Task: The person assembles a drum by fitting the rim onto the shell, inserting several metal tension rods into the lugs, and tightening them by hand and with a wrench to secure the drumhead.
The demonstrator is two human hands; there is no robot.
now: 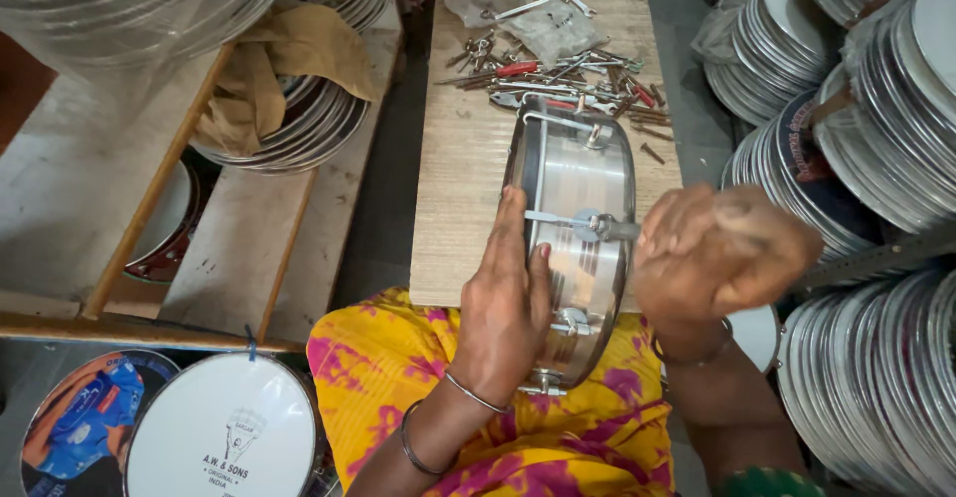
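A shiny metal drum shell with tension rods stands on its edge on a small wooden board in front of me. My left hand lies flat against its near left rim, fingers pointing away, steadying it. My right hand is blurred with motion at the drum's right side, closed on a tool whose metal tip meets a tension rod lug. The tool's handle is hidden inside the fist. My lap, in yellow and pink cloth, is under the drum's near end.
A heap of screws, rods, spanners and a red-handled tool lies at the board's far end. Stacks of metal-rimmed drum heads fill the right side. More hoops and brown cloth rest on the wooden frame at left. White drum heads lie bottom left.
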